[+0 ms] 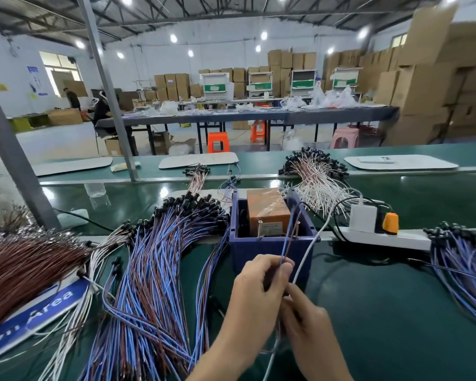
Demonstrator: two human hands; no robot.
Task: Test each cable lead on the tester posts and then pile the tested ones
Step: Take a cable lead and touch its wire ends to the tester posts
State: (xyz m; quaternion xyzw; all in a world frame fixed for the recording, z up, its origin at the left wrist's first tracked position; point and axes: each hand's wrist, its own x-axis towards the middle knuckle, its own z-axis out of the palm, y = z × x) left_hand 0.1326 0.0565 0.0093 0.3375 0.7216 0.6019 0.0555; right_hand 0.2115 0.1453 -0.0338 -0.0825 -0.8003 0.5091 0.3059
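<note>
Near-middle of the green bench (396, 312): both hands bunched together, just in front of the tester box (259, 250)
Left hand (259, 287): fingers curled, pinching the cable lead at the fingertips
Cable lead (286, 243): thin blue-and-brown pair, running up from those fingertips into the box, passing right by the right-hand post; actual contact too small to call
Right hand (308, 323): tucked just near of the left one and touching it, fingers curled, index poking up; can't tell if gripping the lead's lower run, mostly hidden
Tester posts (260, 229): two metal screws on the near face of the orange-brown block (267, 207) inside the box, one left, one right
White cable (309, 253): draped over the box's near right corner, passing beside the hands
Left pile (160, 270): big heap of blue and brown leads with black ends, left of the box
Right pile (462, 270): smaller heap, same kind, way over right
Power strip (382, 239): white, right of the box, with a white charger (363, 218) and an orange plug (390, 222) stuck in
</note>
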